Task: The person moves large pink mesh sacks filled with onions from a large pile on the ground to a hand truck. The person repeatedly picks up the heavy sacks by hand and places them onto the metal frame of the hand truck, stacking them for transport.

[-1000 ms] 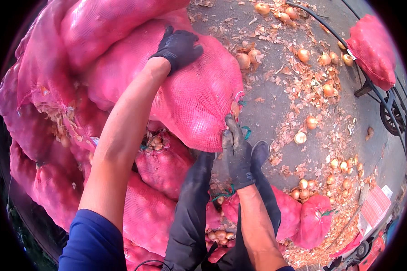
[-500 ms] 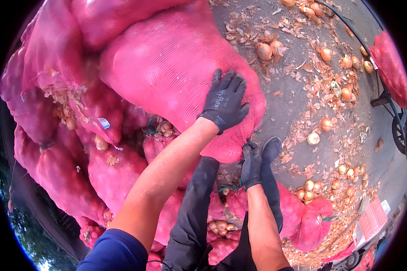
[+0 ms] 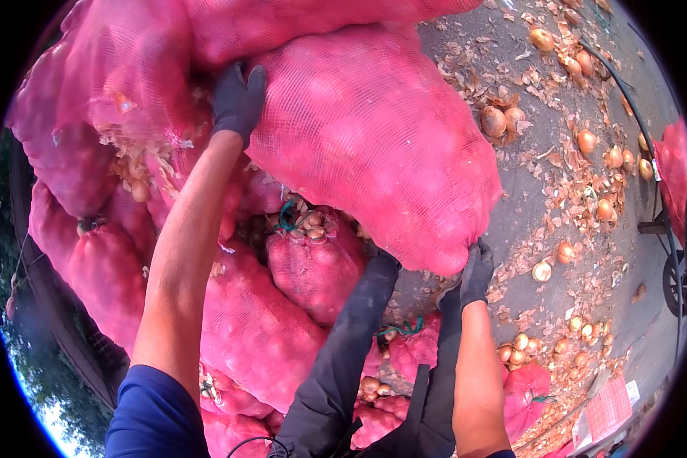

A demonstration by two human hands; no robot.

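A large pink mesh sack of onions (image 3: 374, 145) lies slanted in front of me, reaching from the pile at the left toward my feet. My left hand (image 3: 238, 99), in a dark glove, is closed at the sack's far left end, its fingertips partly hidden in the gap between sacks. At the near right end, my right hand (image 3: 477, 271), also gloved, grips the gathered mesh beside my shin. Below the big sack, a smaller onion sack (image 3: 317, 263) tied with green string stands against my leg.
More pink onion sacks (image 3: 103, 275) are heaped on the left and under my legs. Loose onions (image 3: 494, 120) and dry skins litter the grey ground at the right. A wheeled cart (image 3: 673, 282) with a pink sack stands at the far right edge.
My left hand has gone from the top of the sack's near part to its far left end. The sack has shifted right in view, while my right hand stays at its near end.
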